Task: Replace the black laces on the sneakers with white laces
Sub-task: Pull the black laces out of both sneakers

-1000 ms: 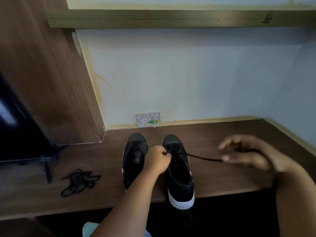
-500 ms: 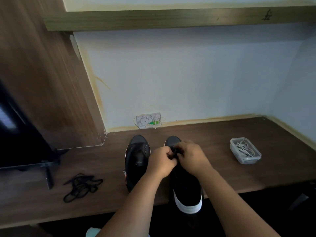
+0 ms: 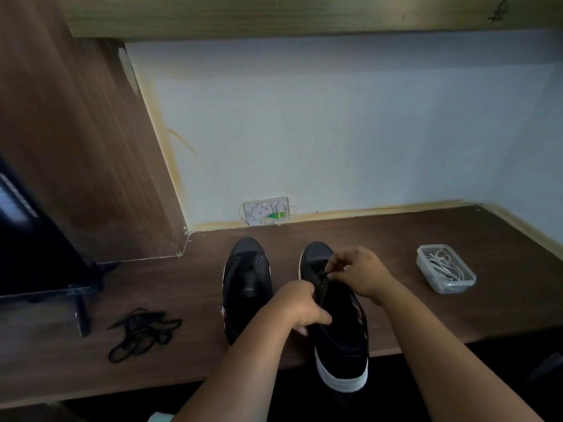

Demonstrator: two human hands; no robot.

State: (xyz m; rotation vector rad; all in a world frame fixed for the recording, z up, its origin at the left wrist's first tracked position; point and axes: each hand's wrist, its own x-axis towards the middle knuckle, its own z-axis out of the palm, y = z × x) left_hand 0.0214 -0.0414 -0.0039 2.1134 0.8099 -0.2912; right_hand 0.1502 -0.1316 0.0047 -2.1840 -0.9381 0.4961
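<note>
Two black sneakers on the dark wood desk (image 3: pixel 396 239), toes toward the far wall, heels at the near edge. Left sneaker (image 3: pixel 246 278) sits untouched, eyelets look bare, no lace visible in it. Right sneaker (image 3: pixel 338 324) has its white-soled heel hanging over the near desk edge.

Left hand (image 3: pixel 300 309) grips the right sneaker at the left side of its collar, fingers curled over the rim, thumb side toward the tongue. Right hand (image 3: pixel 359 274) is over the front eyelets of the same shoe, thumb and fingertips pinching the black lace (image 3: pixel 325 274) where it crosses the tongue; only a short bit of lace shows under the fingers, rest is lost against the black upper.

Loose black lace pile (image 3: pixel 143 332) lies tangled on the desk, well left of the shoes, near the leg of a dark screen (image 3: pixel 33 245) at far left. Clear plastic tub (image 3: pixel 445 269) holding the white laces (image 3: pixel 444 264) sits on the desk right of the shoes, apart from the right hand, lid off.

Small white wall box (image 3: pixel 266 210) with a green bit inside sits at the desk-wall joint behind the shoes
</note>
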